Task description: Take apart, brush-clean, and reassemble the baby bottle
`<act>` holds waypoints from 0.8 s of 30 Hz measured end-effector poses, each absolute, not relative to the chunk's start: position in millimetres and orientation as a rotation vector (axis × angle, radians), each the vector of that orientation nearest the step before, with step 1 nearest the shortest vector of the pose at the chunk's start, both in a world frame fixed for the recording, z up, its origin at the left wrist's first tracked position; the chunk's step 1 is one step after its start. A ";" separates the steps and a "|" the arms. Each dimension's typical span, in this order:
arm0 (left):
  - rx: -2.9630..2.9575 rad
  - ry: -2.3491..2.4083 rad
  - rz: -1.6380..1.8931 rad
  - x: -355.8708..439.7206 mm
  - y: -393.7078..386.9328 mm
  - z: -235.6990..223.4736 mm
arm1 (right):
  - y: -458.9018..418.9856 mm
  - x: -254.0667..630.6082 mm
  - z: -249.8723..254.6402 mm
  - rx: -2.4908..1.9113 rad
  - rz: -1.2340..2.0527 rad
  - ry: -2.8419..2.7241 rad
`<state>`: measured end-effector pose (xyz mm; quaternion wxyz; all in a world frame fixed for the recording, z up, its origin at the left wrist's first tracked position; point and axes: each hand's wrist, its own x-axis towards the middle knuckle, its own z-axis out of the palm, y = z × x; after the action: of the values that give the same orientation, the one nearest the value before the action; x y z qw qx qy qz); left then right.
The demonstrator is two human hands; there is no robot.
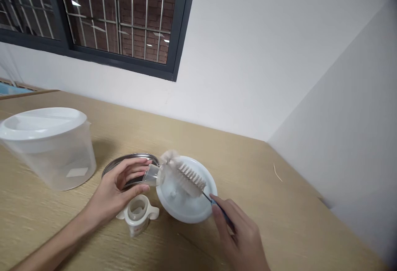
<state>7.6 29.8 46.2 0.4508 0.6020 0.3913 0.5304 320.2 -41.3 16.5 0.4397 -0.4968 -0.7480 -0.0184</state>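
My left hand is closed round a small clear cap or nipple piece, held tilted over the table. My right hand grips the thin handle of a white bottle brush, whose bristled head points into that clear piece. Below them lies a round white lid or base. A white baby bottle with two handles stands open-topped just under my left hand. A metal dish sits behind my left hand, partly hidden.
A large translucent plastic tub with a white lid stands at the left on the wooden table. White walls meet in a corner at the right. A barred window is above.
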 end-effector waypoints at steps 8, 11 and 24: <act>1.469 0.987 1.305 6.4 33.4 48.1 | -46.4 317.4 29.6 -1.113 -0.115 -1.842; 1.469 1.009 1.319 6.1 33.7 47.9 | -46.9 311.3 29.7 -1.028 -0.146 -1.922; 1.512 1.065 1.314 8.2 33.6 46.1 | -46.7 316.5 31.2 -1.072 -0.175 -1.894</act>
<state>8.2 33.6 46.1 0.4226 0.6040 0.4255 0.5250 316.5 -46.7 31.2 0.4610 -0.4359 -0.7697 -0.0710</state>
